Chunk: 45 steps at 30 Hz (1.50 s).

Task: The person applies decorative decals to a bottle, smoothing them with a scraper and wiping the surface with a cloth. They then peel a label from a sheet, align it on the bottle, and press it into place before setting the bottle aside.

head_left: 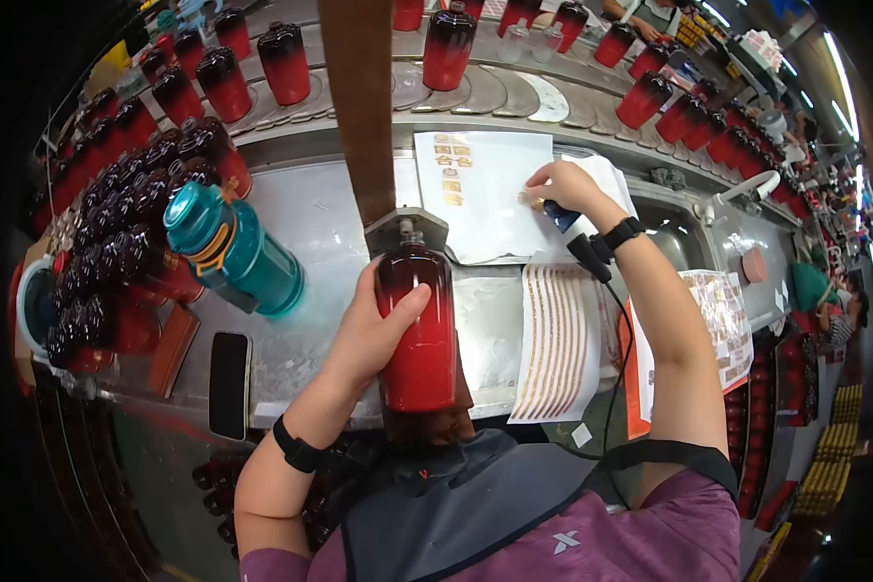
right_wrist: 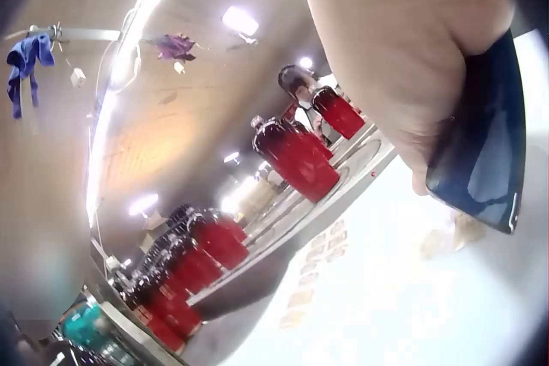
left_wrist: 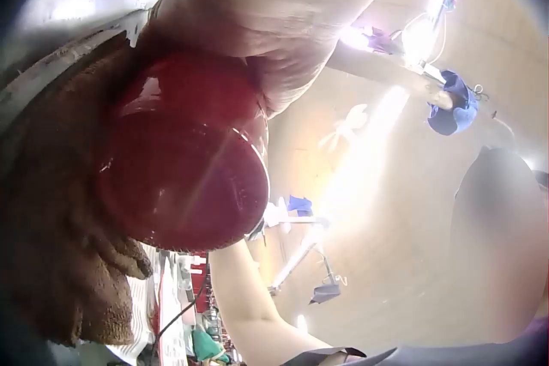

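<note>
My left hand (head_left: 371,325) grips a glossy bottle (head_left: 427,354), black at the neck and fading to red. The bottle lies with its neck at a metal bracket (head_left: 407,228) and its base toward me; in the left wrist view its round red base (left_wrist: 184,181) faces the camera. My right hand (head_left: 570,189) is over white sheets (head_left: 500,218) and holds a glossy dark blue flat piece (right_wrist: 480,143) against the palm. Small gold decals (head_left: 451,150) lie on the top sheet, and a gold bit (right_wrist: 467,230) shows close by the fingertips.
A teal water bottle (head_left: 262,262) and a phone (head_left: 230,386) stand and lie at left, before many red-black bottles (head_left: 126,242). A brown beam (head_left: 357,107) rises ahead. A strip sheet (head_left: 556,339), a sink (head_left: 674,238) and a dangling cable (head_left: 630,339) are at right; a bottle conveyor (head_left: 495,92) runs behind.
</note>
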Each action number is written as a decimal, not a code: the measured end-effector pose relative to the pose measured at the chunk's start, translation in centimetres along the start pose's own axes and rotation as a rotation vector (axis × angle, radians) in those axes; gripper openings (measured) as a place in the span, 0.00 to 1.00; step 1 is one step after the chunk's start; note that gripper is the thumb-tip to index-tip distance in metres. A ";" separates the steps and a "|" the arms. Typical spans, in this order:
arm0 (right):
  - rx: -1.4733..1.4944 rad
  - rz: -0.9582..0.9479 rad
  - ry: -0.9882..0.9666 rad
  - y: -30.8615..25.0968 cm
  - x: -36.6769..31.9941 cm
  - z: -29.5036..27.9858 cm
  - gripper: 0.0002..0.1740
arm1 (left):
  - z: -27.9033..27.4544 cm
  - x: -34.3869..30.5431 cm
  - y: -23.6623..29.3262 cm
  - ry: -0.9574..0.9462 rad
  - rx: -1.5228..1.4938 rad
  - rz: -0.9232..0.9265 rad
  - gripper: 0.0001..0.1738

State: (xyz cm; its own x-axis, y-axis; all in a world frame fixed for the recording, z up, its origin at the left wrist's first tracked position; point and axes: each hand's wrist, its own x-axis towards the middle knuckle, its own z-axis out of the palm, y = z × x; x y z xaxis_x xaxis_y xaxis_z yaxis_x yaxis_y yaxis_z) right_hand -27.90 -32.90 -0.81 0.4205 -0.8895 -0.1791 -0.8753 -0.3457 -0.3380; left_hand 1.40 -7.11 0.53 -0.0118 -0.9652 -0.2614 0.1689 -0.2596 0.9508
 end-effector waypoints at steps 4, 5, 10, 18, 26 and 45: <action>-0.133 -0.010 -0.073 -0.5 1.1 0.8 0.21 | -0.4 -0.2 0.2 0.003 0.032 -0.005 0.45; -0.131 -0.011 -0.075 -0.5 1.3 0.8 0.21 | -0.6 -0.3 0.4 -0.021 0.046 -0.018 0.46; -0.147 -0.014 -0.132 -0.3 2.3 0.7 0.19 | -0.9 -1.1 0.8 -0.096 0.043 -0.041 0.47; 0.010 -0.061 -0.211 1.0 2.3 0.5 0.13 | -0.9 -1.0 1.2 -0.024 0.239 0.086 0.52; 0.130 -0.157 0.083 -4.8 -3.7 -3.0 0.09 | -0.1 -0.3 0.3 -0.034 0.137 0.090 0.55; 0.598 -0.299 0.323 -12.5 -21.2 -3.7 0.05 | 0.4 -0.9 0.9 0.053 0.120 0.118 0.56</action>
State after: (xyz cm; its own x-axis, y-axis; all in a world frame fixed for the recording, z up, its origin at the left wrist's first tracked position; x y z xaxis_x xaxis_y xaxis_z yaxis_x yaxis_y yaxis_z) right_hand -26.81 -10.81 10.66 0.4482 -0.8585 0.2490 -0.4163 -0.4469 -0.7918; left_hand 1.23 -6.45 1.74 0.0537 -0.9869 -0.1521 0.0472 -0.1496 0.9876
